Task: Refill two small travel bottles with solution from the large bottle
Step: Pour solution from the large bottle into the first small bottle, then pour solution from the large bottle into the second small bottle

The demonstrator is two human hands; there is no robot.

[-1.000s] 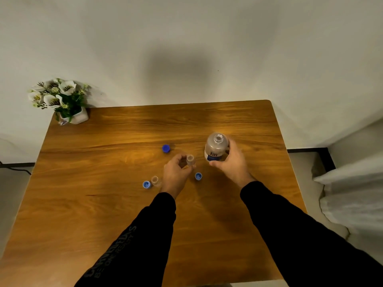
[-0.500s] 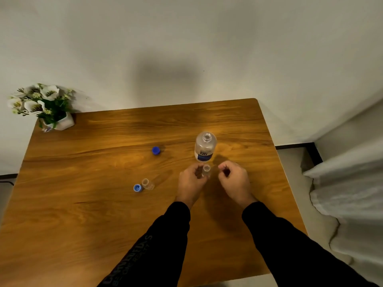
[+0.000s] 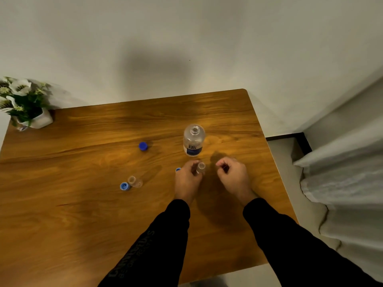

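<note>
Wooden table [image 3: 83, 214] lies bare leftward; left hand [image 3: 187, 179] pinches small bottle [image 3: 200, 168]; right hand [image 3: 233, 175] curled, empty, near right edge

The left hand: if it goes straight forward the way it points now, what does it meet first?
Most likely the large bottle, which stands open just beyond the left hand and the small travel bottle it holds. Depth is hard to judge from one view, so it might pass beside it.
</note>
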